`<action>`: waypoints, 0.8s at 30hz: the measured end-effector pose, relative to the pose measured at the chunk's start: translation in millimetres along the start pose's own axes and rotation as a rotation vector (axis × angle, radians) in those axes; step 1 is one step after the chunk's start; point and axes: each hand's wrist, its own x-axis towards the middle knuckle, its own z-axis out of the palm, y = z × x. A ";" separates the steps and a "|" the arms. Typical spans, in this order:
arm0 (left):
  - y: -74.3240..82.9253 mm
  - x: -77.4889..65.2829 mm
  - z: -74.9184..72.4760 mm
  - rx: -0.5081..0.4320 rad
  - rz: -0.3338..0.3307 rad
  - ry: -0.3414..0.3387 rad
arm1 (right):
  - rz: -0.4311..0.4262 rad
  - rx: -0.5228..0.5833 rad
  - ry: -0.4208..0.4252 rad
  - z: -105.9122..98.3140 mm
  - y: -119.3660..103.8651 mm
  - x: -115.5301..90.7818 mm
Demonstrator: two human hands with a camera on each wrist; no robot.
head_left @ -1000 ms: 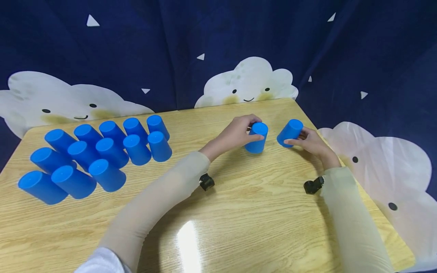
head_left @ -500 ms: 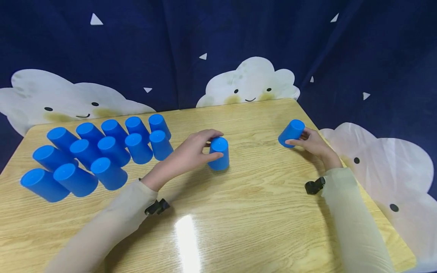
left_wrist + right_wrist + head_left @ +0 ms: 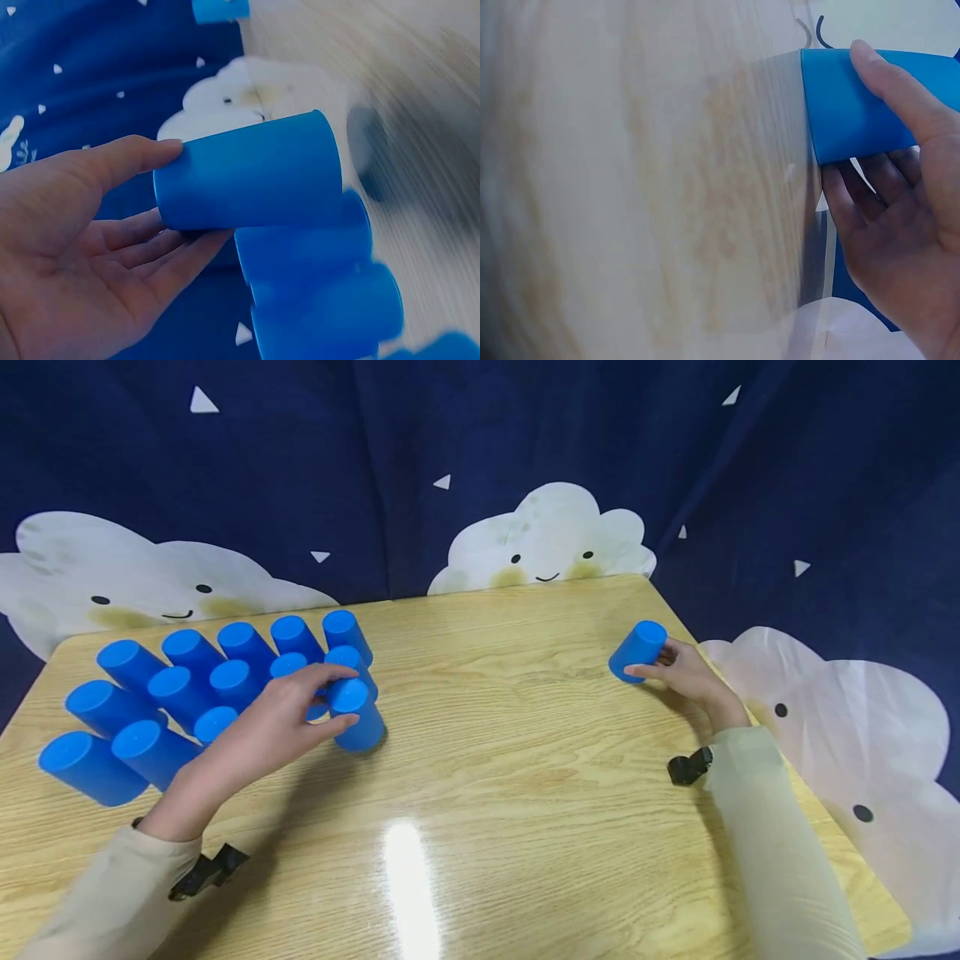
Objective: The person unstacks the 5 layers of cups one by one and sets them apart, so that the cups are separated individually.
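Observation:
My left hand (image 3: 262, 718) pinches an upside-down blue plastic cup (image 3: 362, 724) near its base, thumb on one side and fingers on the other. In the left wrist view, the rim of this cup (image 3: 251, 176) is near its shadow on the tabletop. It stands at the front right of several upside-down blue cups (image 3: 180, 697) set in rows; my hand and forearm hide some of them. Over at the right, my right hand (image 3: 690, 675) holds another blue cup (image 3: 637, 650), thumb across its wall (image 3: 885, 94) and fingers underneath in the right wrist view.
The wooden table (image 3: 510, 760) ends at a right edge close beside my right hand. Behind it hangs a dark blue curtain (image 3: 480, 435) with printed clouds and triangles. A black wrist camera (image 3: 210, 870) sits on each sleeve.
My left hand has carried its cup from beside the right-hand cup leftward across the table to the rows. The right hand and its cup have stayed in place.

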 end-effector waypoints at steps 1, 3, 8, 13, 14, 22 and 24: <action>-3.0 -4.3 -3.3 0.011 -0.011 0.003 | -0.002 -0.001 0.001 -0.1 3.0 1.7; -8.2 -11.4 -9.1 0.039 -0.021 0.013 | -0.006 -0.005 0.002 0.1 6.0 3.3; -20.3 -20.0 -16.5 0.145 -0.027 0.015 | -0.013 -0.015 0.010 0.4 7.2 3.5; -26.4 -23.6 -16.9 0.191 -0.059 -0.016 | -0.008 -0.019 0.015 0.0 7.5 2.7; -27.2 -24.2 -16.4 0.195 -0.063 -0.020 | -0.008 -0.018 0.013 0.0 7.6 2.6; -30.8 -26.7 -15.3 0.219 -0.087 -0.036 | -0.015 -0.005 0.002 1.0 0.0 0.0; -31.5 -26.3 -14.6 0.226 -0.085 -0.036 | -0.021 -0.007 0.012 0.2 6.7 3.6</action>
